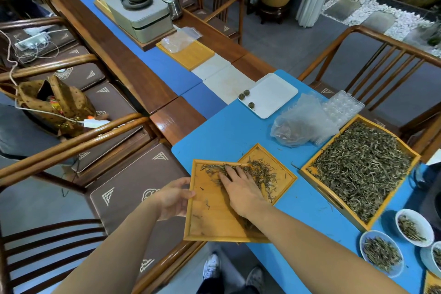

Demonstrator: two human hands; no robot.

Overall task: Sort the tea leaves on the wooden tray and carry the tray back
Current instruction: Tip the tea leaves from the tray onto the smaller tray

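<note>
You're mid-sort: left hand clamped on the tilted wooden tray at the desk edge, its long side running away from you, right hand flat and open, raking tea leaves onto the second tray; next, sweep gently.

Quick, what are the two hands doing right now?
Left hand: closed on the tray edge.
Right hand: open, flat on the tea leaves.
</note>
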